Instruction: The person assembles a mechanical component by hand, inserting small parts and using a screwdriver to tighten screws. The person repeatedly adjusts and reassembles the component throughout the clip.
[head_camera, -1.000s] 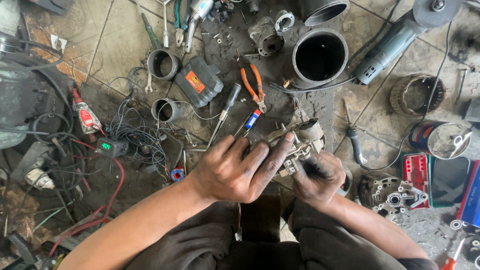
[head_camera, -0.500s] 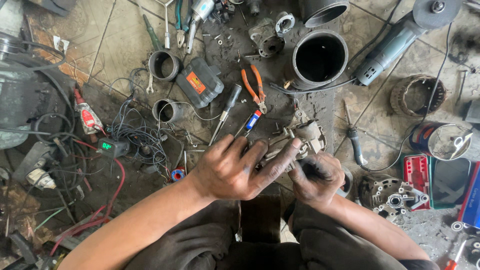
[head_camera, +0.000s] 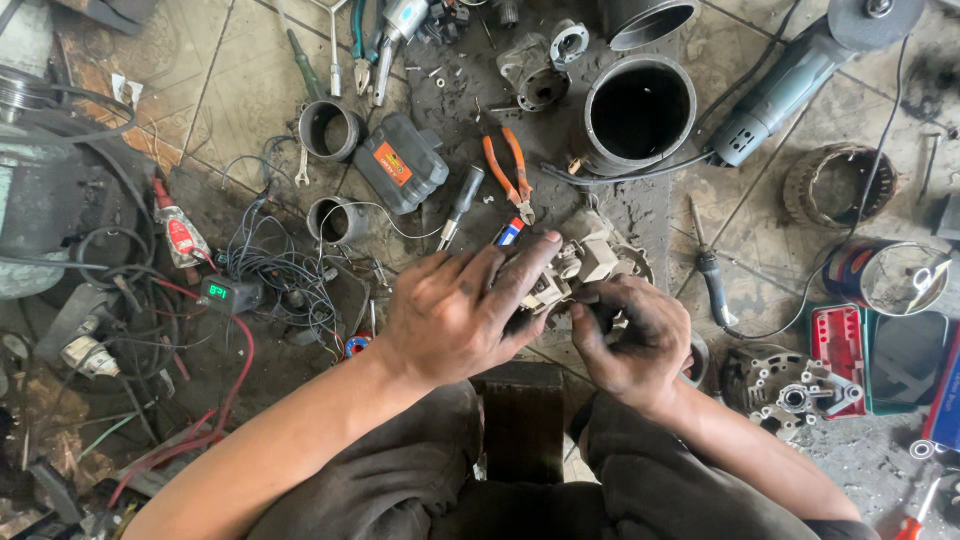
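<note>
My left hand (head_camera: 460, 310) wraps over a grimy metal alternator part (head_camera: 585, 262) with pale plastic blocks on it, fingers stretched across its top. From the right side my right hand (head_camera: 632, 340) grips the same part, its fingers curled and black with grease. The part is held just above the tiled floor, in front of my knees. Most of its body is hidden under my hands.
Orange-handled pliers (head_camera: 508, 172), a dark screwdriver (head_camera: 458, 204) and a large black cylinder housing (head_camera: 640, 112) lie beyond my hands. An angle grinder (head_camera: 790, 80) is at the upper right, an alternator end housing (head_camera: 795, 385) to the right. Tangled wires (head_camera: 270, 270) lie at the left.
My left hand's fingers have spread further over the part, and both hands with the part have shifted slightly. Nothing around them has moved.
</note>
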